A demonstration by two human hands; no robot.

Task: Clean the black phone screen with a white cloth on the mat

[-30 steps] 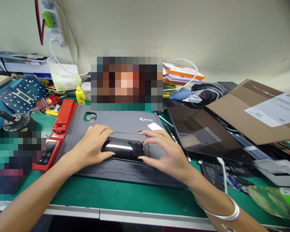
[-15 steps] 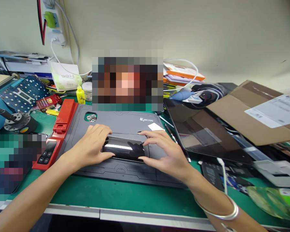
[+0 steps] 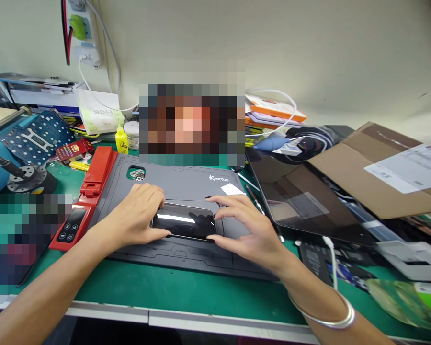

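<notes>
I have both hands on the phone, a glossy black slab lying flat in a shallow rectangular recess near the middle of the gray WKTOO mat. My left hand cups its left end, with the fingers curled over the upper edge and the thumb along the lower edge. My right hand takes the right end in much the same way, its fingertips on the glass near the corner and its thumb at the lower edge. The hands stay apart from each other, closed on the phone from either side. A bangle sits on my right wrist. The gray mat lies on a green bench mat. Just left of it is a red holder, with a blue circuit board farther left and a yellow bottle near the mat's far corner. To the right, a dark glass panel lies partly under cardboard. Blurring hides the area beyond the mat's far edge and the bench at far left
</notes>
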